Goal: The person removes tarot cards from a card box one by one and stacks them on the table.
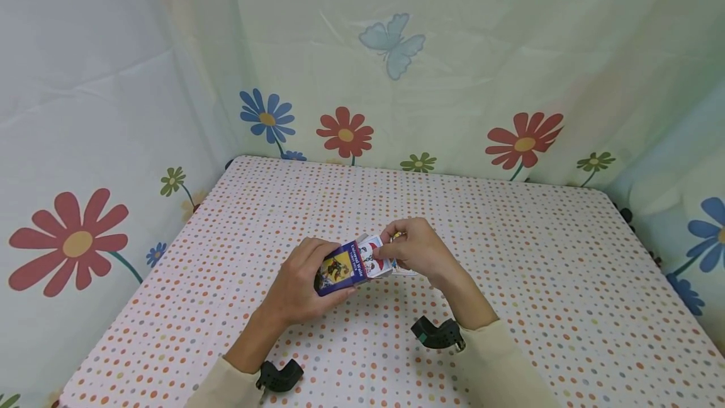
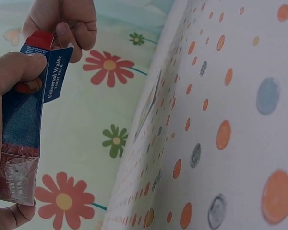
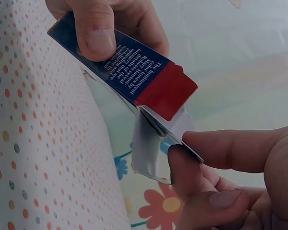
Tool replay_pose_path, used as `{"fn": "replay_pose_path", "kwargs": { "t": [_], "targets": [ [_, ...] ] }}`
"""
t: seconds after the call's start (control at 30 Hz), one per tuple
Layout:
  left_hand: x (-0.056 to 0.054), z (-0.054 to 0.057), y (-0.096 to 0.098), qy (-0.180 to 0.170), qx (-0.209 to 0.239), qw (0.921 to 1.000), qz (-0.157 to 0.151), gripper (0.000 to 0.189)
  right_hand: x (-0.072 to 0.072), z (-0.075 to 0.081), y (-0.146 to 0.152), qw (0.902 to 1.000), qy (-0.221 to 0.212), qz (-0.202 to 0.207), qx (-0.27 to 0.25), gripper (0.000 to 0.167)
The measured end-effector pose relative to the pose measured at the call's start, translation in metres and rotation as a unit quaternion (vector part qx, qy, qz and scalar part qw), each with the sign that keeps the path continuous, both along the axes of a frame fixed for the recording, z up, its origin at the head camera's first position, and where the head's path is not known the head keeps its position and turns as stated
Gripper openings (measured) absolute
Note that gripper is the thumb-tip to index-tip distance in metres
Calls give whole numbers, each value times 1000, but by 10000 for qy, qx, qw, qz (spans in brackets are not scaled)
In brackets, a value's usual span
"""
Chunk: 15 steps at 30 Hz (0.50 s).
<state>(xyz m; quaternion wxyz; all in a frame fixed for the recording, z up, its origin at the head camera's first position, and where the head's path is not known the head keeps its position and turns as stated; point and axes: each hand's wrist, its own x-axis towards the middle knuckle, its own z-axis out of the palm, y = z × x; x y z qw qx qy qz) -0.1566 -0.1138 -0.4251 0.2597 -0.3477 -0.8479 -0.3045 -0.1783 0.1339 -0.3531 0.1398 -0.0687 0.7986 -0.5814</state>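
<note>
My left hand [image 1: 297, 279] grips a dark blue tarot card box [image 1: 338, 269] printed "Universal Waite Tarot Deck", tilted with its end pointing right. That end is open, its red side flap [image 3: 170, 91] and white inner flap [image 3: 146, 143] folded outward. A tarot card [image 1: 370, 255] with a red and white picture sticks partway out of the opening. At its outer edge, my right hand [image 1: 421, 249] pinches it between thumb and fingers. Another card [image 1: 403, 269] shows partly below the right hand; the rest of it is hidden.
The table [image 1: 510, 282] wears a white cloth with coloured dots. Behind it hangs a curtain [image 1: 453, 80] printed with flowers and a butterfly, continuing along both sides. A black wrist device [image 1: 280, 375] sits at the left cuff, another device [image 1: 436, 332] at the right.
</note>
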Motion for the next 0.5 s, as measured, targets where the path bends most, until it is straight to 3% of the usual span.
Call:
{"fn": "replay_pose_path", "kwargs": {
  "t": [0.5],
  "targets": [
    [0,0,0,-78,-35,10000,43,67,-4,5,14,9996,-123,-172,189,22]
  ]
}}
